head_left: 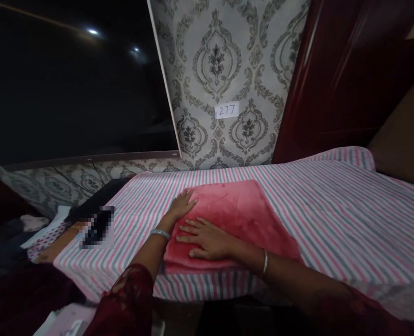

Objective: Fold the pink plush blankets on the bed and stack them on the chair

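Observation:
A plush red cloth, folded into a flat pad of layers, lies on a striped cover. At its far left edge rests my left hand, fingers stretched out over the fabric. My right hand lies flat on the near left part of the cloth, with its fingers spread and pointing left. Neither hand grips anything. Each wrist wears a bangle. Beneath the right forearm, part of the cloth's near right side is hidden.
A large dark television stands at the left behind the table. Patterned wallpaper carries a paper label reading 277. A blurred-out dark item lies on the cover's left side. At right stands a dark red glossy panel.

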